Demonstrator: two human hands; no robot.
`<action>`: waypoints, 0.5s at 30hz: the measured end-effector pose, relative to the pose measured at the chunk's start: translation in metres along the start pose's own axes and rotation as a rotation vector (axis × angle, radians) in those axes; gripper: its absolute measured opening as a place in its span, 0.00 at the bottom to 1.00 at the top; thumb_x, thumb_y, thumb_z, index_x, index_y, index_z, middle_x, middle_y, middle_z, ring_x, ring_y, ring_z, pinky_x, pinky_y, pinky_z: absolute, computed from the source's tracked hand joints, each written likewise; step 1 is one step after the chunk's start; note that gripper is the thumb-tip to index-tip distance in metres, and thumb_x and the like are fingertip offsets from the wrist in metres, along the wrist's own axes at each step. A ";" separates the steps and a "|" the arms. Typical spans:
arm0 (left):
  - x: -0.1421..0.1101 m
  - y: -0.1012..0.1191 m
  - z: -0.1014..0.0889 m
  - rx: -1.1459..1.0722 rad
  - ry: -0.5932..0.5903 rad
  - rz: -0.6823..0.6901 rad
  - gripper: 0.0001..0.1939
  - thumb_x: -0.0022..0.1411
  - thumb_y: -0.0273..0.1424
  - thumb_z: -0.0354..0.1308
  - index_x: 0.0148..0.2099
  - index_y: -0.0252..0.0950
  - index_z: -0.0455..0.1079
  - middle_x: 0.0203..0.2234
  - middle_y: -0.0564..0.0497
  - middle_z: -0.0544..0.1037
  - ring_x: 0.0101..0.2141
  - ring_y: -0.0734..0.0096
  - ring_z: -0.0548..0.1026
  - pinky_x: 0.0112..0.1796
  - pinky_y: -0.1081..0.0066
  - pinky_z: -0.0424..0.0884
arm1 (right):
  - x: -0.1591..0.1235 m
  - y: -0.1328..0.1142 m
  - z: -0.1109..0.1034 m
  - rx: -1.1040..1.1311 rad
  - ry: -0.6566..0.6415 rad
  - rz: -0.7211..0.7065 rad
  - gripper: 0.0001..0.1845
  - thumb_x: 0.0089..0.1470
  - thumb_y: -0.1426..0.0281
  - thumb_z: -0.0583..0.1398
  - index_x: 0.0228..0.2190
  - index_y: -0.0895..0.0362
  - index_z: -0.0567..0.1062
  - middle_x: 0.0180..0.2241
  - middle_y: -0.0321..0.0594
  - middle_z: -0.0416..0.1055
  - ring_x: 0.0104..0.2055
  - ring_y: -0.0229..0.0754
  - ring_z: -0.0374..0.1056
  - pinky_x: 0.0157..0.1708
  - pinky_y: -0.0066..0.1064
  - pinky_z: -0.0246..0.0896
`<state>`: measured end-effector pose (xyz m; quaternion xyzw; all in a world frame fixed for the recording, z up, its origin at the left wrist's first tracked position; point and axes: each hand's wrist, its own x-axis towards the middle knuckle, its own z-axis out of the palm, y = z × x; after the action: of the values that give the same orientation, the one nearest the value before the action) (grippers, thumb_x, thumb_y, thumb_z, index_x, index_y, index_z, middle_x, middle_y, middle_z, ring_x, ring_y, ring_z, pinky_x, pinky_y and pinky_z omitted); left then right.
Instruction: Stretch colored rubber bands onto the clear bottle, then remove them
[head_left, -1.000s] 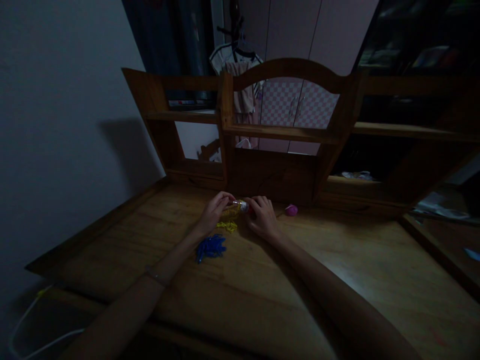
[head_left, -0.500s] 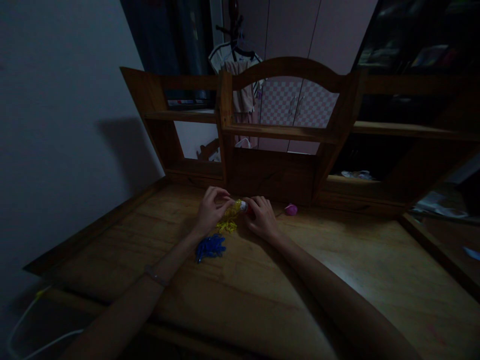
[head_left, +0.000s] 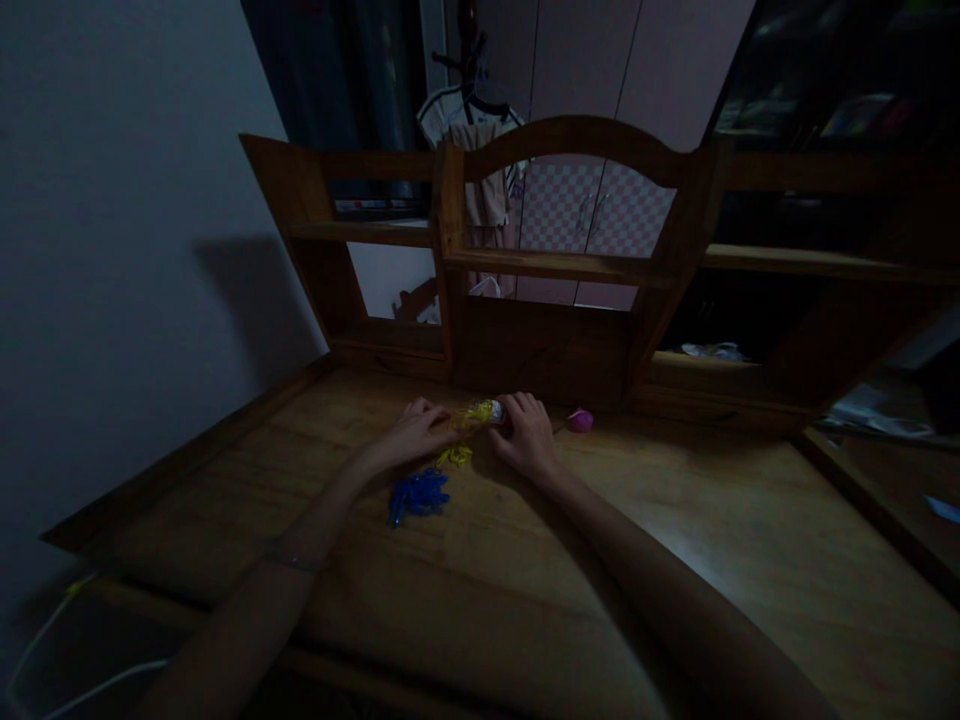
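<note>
- The right hand [head_left: 527, 432] is gripping a small clear container [head_left: 489, 410], fingers wrapped around its right end; the container is pointing toward the left hand.
- The left hand [head_left: 420, 432] is reaching toward the container's other end with fingers partly bent; whether they are pinching anything, I cannot tell.
- Yellow strands [head_left: 471, 414] are showing between the hands; whether all are lying inside the container is unclear.
- Step in hand, as judged: both hands are working at the container's left end. Any further move is calling for a steady right grip and fine left fingertip control.
- Yellow pieces [head_left: 454, 457] are lying just below the left fingertips.
- A blue heap [head_left: 418, 496] is resting below the left hand, nearer the wearer.
- A pink round object [head_left: 580, 420] is sitting right of the right hand.
- A wooden desktop [head_left: 540, 570] is extending beneath both hands.
- Beyond them, a wooden shelf unit [head_left: 555, 265] is standing; clothes [head_left: 484, 180] are hanging behind, before a pink cupboard [head_left: 574, 75].
</note>
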<state>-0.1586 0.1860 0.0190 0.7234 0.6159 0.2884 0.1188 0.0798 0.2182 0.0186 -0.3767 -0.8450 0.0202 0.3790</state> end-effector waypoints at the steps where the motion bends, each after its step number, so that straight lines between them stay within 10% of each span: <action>1: -0.002 -0.003 -0.001 -0.031 -0.081 0.006 0.27 0.48 0.47 0.66 0.50 0.41 0.73 0.42 0.46 0.70 0.46 0.55 0.69 0.49 0.59 0.66 | 0.000 0.000 0.000 -0.004 0.003 0.005 0.18 0.50 0.68 0.61 0.44 0.55 0.70 0.41 0.43 0.68 0.45 0.50 0.59 0.46 0.39 0.54; 4: -0.008 -0.004 -0.005 -0.194 -0.245 0.103 0.37 0.43 0.43 0.71 0.57 0.46 0.69 0.47 0.46 0.70 0.47 0.58 0.71 0.48 0.63 0.68 | 0.000 -0.001 -0.001 -0.013 0.001 0.006 0.16 0.50 0.68 0.61 0.43 0.55 0.69 0.41 0.44 0.68 0.45 0.50 0.59 0.45 0.40 0.54; 15: -0.006 0.010 -0.002 -0.382 -0.338 0.198 0.24 0.53 0.34 0.65 0.54 0.43 0.73 0.44 0.46 0.71 0.45 0.60 0.71 0.46 0.64 0.69 | -0.001 -0.001 -0.001 -0.024 -0.019 -0.010 0.17 0.50 0.68 0.60 0.44 0.54 0.70 0.41 0.44 0.68 0.45 0.50 0.59 0.45 0.39 0.54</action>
<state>-0.1520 0.1773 0.0245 0.7823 0.4481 0.2849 0.3256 0.0803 0.2162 0.0193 -0.3768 -0.8505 0.0119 0.3667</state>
